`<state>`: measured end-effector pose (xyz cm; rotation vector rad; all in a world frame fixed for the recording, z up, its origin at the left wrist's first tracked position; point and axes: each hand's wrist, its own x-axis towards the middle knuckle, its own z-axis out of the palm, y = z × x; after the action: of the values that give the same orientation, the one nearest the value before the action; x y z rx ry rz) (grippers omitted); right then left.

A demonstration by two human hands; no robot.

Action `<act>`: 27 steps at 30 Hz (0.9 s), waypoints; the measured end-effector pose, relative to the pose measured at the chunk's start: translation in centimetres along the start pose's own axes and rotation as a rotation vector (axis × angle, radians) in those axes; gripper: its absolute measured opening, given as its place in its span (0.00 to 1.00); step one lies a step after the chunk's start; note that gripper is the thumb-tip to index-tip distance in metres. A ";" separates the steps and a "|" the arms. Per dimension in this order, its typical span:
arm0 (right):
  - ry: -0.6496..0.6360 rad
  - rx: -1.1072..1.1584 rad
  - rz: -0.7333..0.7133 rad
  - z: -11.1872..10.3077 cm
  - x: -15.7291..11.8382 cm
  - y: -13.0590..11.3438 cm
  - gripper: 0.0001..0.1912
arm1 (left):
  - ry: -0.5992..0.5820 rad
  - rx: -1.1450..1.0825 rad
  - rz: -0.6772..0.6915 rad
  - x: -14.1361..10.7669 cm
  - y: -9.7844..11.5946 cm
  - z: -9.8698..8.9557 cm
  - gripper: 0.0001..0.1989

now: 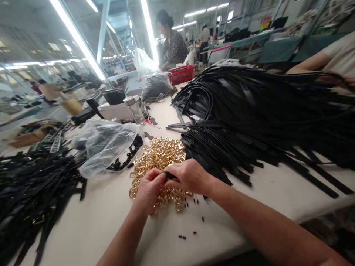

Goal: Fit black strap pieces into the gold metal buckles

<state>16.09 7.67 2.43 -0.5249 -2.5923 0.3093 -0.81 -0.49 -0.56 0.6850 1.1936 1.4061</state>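
Note:
My left hand (151, 186) and my right hand (191, 177) meet over a heap of gold metal buckles (163, 149). Between their closed fingertips is a small black strap piece (169, 175), which both hands pinch; much of it is hidden by the fingers. Several tiny black pieces (194, 232) lie scattered on the pale table nearer to me. Long black straps (249, 107) form a large pile right of the buckles, some ends close to my right hand.
More black straps (33, 192) cover the table's left side. A clear plastic bag (108, 144) with small black parts, a glass jar (135, 110) and a red basket (181, 75) stand beyond. People are at the back and far right.

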 end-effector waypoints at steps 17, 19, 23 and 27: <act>0.143 -0.017 -0.047 0.7 0.1 -0.1 0.12 | 0.019 0.020 0.069 0.1 0.6 -0.2 0.16; 0.166 -0.006 -0.052 0.8 0.0 0.1 0.13 | 0.018 0.023 0.067 0.1 0.6 -0.2 0.17; 0.197 0.000 -0.045 0.8 0.1 0.7 0.13 | 0.031 0.120 0.107 0.1 1.3 -0.3 0.18; 0.219 -0.048 0.008 0.4 0.2 1.7 0.14 | 0.147 0.281 0.245 0.6 2.7 -1.9 0.18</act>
<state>16.20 9.27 1.62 -0.5535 -2.3905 0.1817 -3.66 -0.13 1.19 0.9628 1.4802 1.5261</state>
